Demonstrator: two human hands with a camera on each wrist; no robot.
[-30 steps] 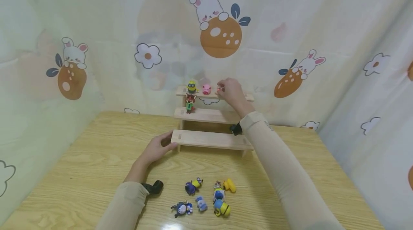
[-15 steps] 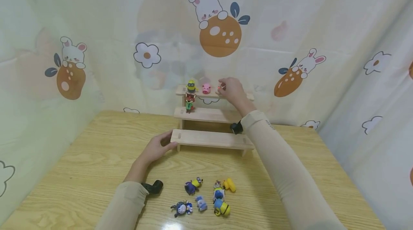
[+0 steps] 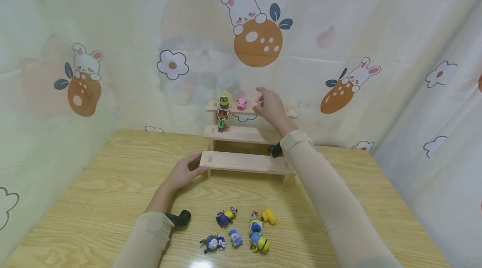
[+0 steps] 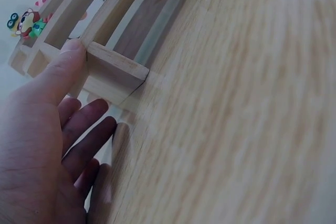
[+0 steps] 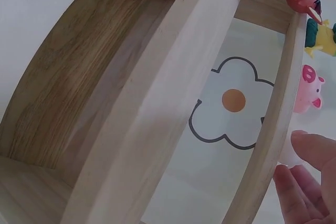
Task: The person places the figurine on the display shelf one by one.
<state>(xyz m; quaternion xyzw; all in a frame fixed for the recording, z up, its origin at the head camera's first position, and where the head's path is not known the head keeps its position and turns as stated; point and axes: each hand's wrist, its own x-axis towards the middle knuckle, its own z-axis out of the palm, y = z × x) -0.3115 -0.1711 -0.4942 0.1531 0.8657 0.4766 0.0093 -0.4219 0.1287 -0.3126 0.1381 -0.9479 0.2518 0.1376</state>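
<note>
A pale wooden three-step shelf (image 3: 244, 160) stands on the table. At its bottom step's left end is my left hand (image 3: 183, 172); in the left wrist view the thumb (image 4: 73, 51) touches the shelf's end and the other fingers hang loosely beside it. My right hand (image 3: 272, 107) is at the top step, index finger raised. Beside its parted thumb and fingers is a small pale pink figure (image 3: 257, 102), blurred in the right wrist view. Left of it stand a pink pig (image 3: 241, 103) and a yellow goggled minion figure (image 3: 224, 100). A fox figure (image 3: 221, 121) in green stands on the middle step.
Several figures lie on the table in front: a caped minion (image 3: 226, 217), a dark blue and white figure (image 3: 213, 243), a grey-blue one (image 3: 235, 237), a yellow one (image 3: 269, 215) and a blue-and-yellow one (image 3: 259, 242). A printed curtain (image 3: 196, 17) hangs behind the shelf.
My right index finger has lifted away from the pale pink figure, and the fingers have spread a little. The left hand keeps its place at the shelf's end.
</note>
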